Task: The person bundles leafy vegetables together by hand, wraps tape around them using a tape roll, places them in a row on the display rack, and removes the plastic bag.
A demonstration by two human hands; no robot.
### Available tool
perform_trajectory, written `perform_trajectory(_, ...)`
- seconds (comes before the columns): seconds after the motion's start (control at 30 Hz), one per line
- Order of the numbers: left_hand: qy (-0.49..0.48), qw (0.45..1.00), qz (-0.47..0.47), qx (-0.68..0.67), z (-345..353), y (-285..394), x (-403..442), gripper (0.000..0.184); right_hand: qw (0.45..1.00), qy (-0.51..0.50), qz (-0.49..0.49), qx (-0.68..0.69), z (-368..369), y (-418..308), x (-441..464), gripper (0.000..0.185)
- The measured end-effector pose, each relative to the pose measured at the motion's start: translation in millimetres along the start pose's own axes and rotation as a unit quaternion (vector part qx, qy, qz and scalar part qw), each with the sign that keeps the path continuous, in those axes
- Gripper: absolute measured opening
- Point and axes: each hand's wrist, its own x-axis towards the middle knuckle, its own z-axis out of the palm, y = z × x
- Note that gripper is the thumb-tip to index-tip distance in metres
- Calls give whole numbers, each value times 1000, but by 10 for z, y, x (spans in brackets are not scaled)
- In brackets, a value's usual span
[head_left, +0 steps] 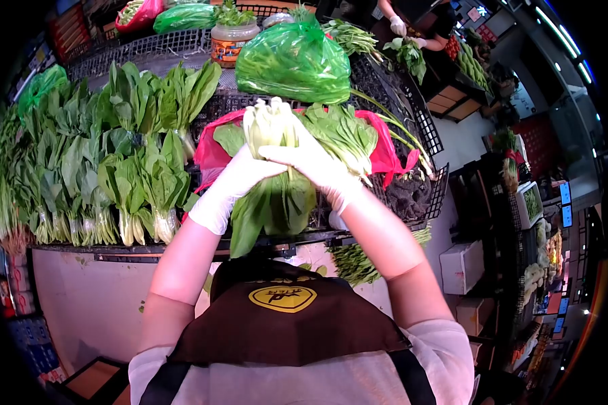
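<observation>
Both my hands wear white gloves and are closed around one bunch of leafy greens (pixel 274 202). Its pale stem ends point away from me and its broad leaves hang down towards my apron. My left hand (pixel 240 175) grips it from the left and my right hand (pixel 309 158) from the right, with the thumbs near each other in front. Behind my hands lies an open red plastic bag (pixel 213 152). More loose greens (pixel 341 138) rest on the bag, just right of my right hand. Part of the bag is hidden by my hands and the bunch.
Rows of upright leafy greens (pixel 81 169) fill the stand on the left. A green plastic bag of vegetables (pixel 294 64) and a jar (pixel 233 44) stand behind. Black crate edges (pixel 439 185) border the right. Another person's gloved hand (pixel 398 27) is at the far right.
</observation>
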Motion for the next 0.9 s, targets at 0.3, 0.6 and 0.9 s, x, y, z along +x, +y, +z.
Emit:
perform_trajectory(0.3,-57,995,-5,80,65,286,70,95,977,111,-48,174,145,379,-146,93)
perform_trajectory(0.6,174,913,-35,367,286,-46,274,96,948,124,82,280,-41,519,-181,46)
perform_trajectory(0.9,149,953,-180,-194,534,606,307,112,901,36,45,429,-279,691,-274,68)
